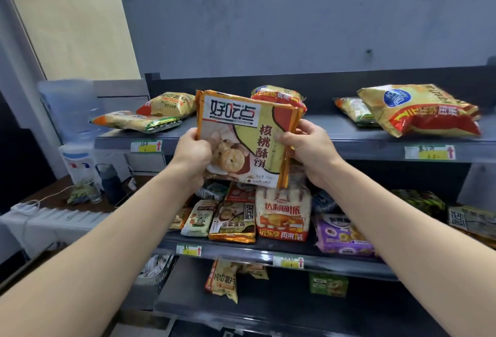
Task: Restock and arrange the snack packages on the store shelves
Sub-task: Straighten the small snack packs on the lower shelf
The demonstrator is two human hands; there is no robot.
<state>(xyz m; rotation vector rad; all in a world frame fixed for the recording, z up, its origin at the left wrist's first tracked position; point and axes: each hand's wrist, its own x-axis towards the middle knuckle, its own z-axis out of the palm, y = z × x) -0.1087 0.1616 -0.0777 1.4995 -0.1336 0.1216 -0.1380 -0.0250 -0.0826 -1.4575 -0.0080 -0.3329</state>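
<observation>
My bare forearms reach up from the bottom corners and meet in front of the shelving. My left hand [192, 154] grips the lower left edge of a walnut-cookie pack [241, 132], fingers curled behind it and thumb on its face. My right hand [311, 152] pinches its right edge. I hold the pack upright with its print facing me, in the air before the top shelf [349, 146]. Extra orange edges show at its right side, so there may be more than one pack in my grip.

Below my hands, the middle shelf [241, 252] carries a matching cookie pack [233, 222], touching a red-and-white pie bag [283, 218], with a purple pack [343, 234] further right. A chips bag [222, 280] stands on the shelf beneath.

On the top shelf a large yellow-and-red bag [424, 108] lies at the right and two flat bags [150, 113] lie at the left. A water dispenser [72, 111] stands beyond the shelving's left end.
</observation>
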